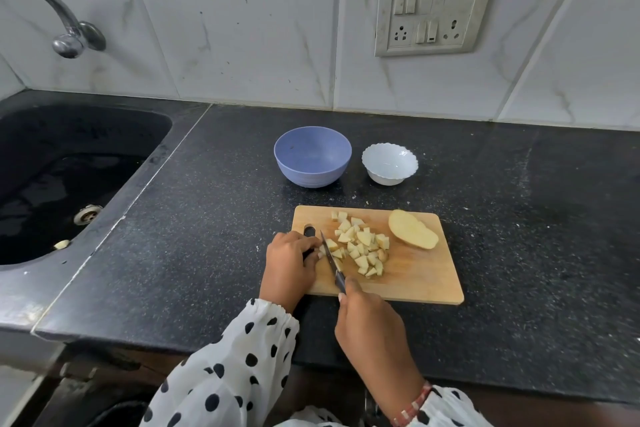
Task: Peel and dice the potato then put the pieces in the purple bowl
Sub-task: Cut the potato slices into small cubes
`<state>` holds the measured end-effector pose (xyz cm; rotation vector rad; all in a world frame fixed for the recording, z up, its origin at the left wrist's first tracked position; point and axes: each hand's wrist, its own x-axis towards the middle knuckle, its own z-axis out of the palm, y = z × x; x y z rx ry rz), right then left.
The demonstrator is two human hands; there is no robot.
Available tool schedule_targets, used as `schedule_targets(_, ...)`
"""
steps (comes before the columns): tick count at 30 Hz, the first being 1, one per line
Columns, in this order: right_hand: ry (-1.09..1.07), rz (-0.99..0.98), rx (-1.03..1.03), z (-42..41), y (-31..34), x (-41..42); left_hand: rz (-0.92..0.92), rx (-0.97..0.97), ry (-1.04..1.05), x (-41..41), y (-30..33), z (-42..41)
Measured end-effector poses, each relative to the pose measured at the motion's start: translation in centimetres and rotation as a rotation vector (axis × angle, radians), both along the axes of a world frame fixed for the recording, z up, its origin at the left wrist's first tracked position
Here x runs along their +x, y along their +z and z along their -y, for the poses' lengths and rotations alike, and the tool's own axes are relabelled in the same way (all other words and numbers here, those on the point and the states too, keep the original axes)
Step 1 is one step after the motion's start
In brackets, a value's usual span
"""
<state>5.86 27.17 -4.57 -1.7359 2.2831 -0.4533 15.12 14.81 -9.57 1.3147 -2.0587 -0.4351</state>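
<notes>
Wooden cutting board (408, 282) near the counter's front edge: the right hand (372, 329) grips a knife (331, 262) while the left hand (291, 262), fingers curled, apparently pins a small potato piece. Diced potato (363, 248) and an uncut half (412, 229) wait; the purple bowl (312, 163) stands empty behind. Fingertips should stay tucked clear of the blade.

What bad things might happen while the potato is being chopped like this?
The left hand holds a small piece right beside the knife blade, so a slip could nick a finger. The diced pieces are piled loosely near the blade, so a sideways sweep might push some off the cutting board. The purple bowl stands apart from the board, so pieces may drop on the counter when carried over.
</notes>
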Motion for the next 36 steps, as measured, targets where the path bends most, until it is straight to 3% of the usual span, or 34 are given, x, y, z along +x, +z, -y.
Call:
schedule_targets(10, 0.065, -0.167, 0.033, 0.4, 0.1, -0.4, 0.068, -0.095, -0.019, 0.0, 0.6, -0.3)
schedule_targets(20, 0.079, -0.127, -0.036, 0.8, 0.3, -1.3, 0.336, -0.245, -0.076, -0.2, 1.9, -0.7)
schedule_targets(24, 0.066, -0.131, -0.038, -0.9, -0.2, -1.2, 0.327, -0.245, -0.057, -0.2, 1.6, -0.9)
schedule_targets(27, -0.023, 0.189, -0.075, -0.7, 0.2, -2.7, 0.299, -0.229, -0.042, -0.2, 1.3, -1.2)
schedule_targets(32, -0.264, 1.196, 0.094, -0.3, -0.5, -5.7, 0.275, -0.249, -0.019, -0.2, 0.8, -1.8)
schedule_targets(36, -0.272, 1.539, 0.186, -1.3, -0.2, -8.0, 0.235, -0.26, -0.021, -0.3, 0.6, -1.6)
